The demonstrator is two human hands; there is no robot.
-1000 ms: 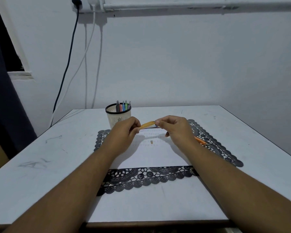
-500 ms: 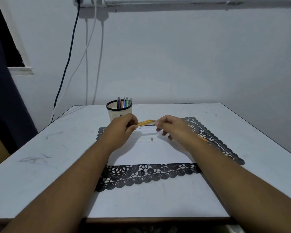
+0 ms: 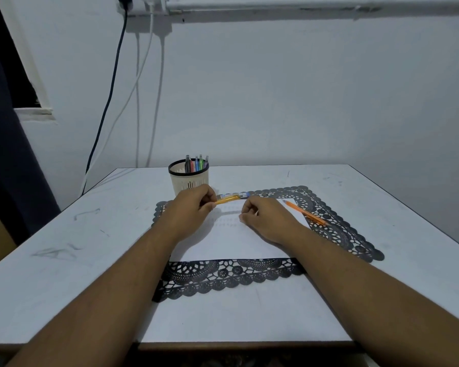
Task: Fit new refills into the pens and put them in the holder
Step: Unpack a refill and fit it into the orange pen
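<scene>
My left hand [image 3: 194,205] grips one end of an orange pen barrel [image 3: 228,199], which is held just above the white paper [image 3: 223,242]. My right hand [image 3: 265,218] is off the barrel and rests low on the paper. Its fingertips are curled together on the spot where a small tan piece lay, and that piece is hidden under them. A clear pen part with a blue end [image 3: 239,194] lies just behind the barrel. Another orange pen [image 3: 305,212] lies to the right of my right hand. The cream pen holder [image 3: 188,181] stands behind my left hand with several coloured pens in it.
The paper lies on a black lace mat [image 3: 337,229] in the middle of a white table [image 3: 64,260]. Cables hang down the wall at the back left. The table's front edge is close to me.
My right hand let go of the barrel's tip and dropped down to the paper, onto the small tan piece. My left hand kept the barrel almost still.
</scene>
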